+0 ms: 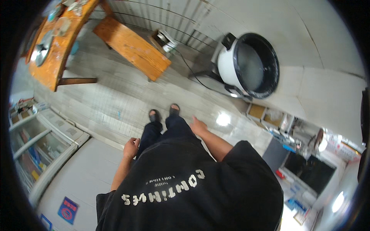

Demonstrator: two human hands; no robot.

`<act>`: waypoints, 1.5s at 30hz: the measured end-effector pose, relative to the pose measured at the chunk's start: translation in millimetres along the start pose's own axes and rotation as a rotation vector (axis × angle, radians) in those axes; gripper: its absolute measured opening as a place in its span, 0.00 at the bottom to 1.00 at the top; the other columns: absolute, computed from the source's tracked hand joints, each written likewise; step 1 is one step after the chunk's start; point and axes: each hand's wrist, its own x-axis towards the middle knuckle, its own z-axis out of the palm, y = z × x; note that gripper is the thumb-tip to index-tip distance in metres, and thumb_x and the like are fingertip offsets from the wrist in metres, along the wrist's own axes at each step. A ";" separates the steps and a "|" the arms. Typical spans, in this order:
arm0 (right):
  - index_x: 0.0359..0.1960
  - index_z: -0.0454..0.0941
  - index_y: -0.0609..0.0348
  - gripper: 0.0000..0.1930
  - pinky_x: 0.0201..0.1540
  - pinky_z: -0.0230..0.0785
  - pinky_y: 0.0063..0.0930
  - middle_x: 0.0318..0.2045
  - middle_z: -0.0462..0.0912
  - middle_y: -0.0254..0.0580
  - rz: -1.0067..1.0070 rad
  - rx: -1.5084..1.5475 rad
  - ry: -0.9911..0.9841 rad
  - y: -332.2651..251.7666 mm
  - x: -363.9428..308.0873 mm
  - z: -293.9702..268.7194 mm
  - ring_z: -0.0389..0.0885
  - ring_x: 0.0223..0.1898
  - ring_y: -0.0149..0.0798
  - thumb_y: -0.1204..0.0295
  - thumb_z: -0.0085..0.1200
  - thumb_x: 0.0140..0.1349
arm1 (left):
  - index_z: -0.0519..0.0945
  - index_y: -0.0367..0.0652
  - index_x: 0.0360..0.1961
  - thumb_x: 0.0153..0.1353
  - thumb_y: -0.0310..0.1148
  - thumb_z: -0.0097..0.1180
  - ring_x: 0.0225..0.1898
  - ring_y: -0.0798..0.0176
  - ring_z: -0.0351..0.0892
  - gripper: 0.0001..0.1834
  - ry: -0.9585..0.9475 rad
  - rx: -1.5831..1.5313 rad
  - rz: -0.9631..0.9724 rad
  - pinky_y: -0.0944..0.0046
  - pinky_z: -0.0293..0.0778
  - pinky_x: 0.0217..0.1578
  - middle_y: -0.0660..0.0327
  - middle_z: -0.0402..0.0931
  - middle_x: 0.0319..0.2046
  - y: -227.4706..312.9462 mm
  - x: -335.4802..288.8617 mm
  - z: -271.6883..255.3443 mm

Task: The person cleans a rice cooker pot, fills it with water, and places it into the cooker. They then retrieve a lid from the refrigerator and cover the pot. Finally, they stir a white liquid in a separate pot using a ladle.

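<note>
My left hand point(132, 147) hangs beside my left thigh, its fingers curled in; nothing shows in it. In front of my right hip is my right hand point(198, 126), at least one finger stretched out and nothing in its grasp. Both hands are apart from the furniture around me. Ahead to the right stands a large white electric cooker point(226, 64) with a black rim, lidless, with cloudy whitish contents. Of the things around, this cooker is the nearest to my right hand. The chest freezer point(61, 156) with glass panels lies out to my left.
A wooden bench point(133, 50) stands ahead, with a small open box point(163, 40) behind it. At the far left is a wooden table point(58, 67) bearing a metal lid point(41, 49). A cord point(189, 67) runs near the cooker. Shelves with bins point(269, 117) stand at the right.
</note>
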 end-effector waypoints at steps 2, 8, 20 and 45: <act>0.72 0.50 0.51 0.35 0.49 0.72 0.50 0.47 0.81 0.59 0.146 0.160 0.182 -1.5 -0.2 -21.4 0.80 0.47 0.57 0.62 0.48 0.65 | 0.81 0.39 0.44 0.65 0.50 0.53 0.36 0.47 0.83 0.23 -0.031 -0.101 -0.007 0.54 0.76 0.39 0.48 0.83 0.31 4.0 5.2 -3.5; 0.73 0.48 0.49 0.35 0.42 0.71 0.48 0.45 0.81 0.55 0.431 0.324 0.782 27.5 36.1 -103.6 0.81 0.41 0.56 0.61 0.48 0.66 | 0.81 0.38 0.42 0.65 0.48 0.53 0.38 0.46 0.83 0.22 -0.054 0.131 0.009 0.51 0.76 0.40 0.46 0.83 0.33 -65.4 54.2 -34.6; 0.74 0.39 0.48 0.38 0.39 0.73 0.48 0.35 0.85 0.52 0.506 0.190 0.528 49.3 65.0 -128.7 0.84 0.37 0.53 0.60 0.43 0.66 | 0.79 0.38 0.42 0.67 0.50 0.50 0.21 0.58 0.80 0.23 0.057 0.158 -0.113 0.56 0.74 0.25 0.54 0.80 0.22 -67.5 49.6 -105.9; 0.74 0.42 0.44 0.37 0.38 0.72 0.49 0.34 0.85 0.51 0.371 0.243 0.579 67.8 54.7 -130.5 0.83 0.36 0.54 0.61 0.43 0.65 | 0.80 0.37 0.41 0.67 0.48 0.51 0.18 0.59 0.78 0.22 -0.004 0.123 -0.033 0.58 0.74 0.24 0.54 0.80 0.22 -22.7 32.8 -55.3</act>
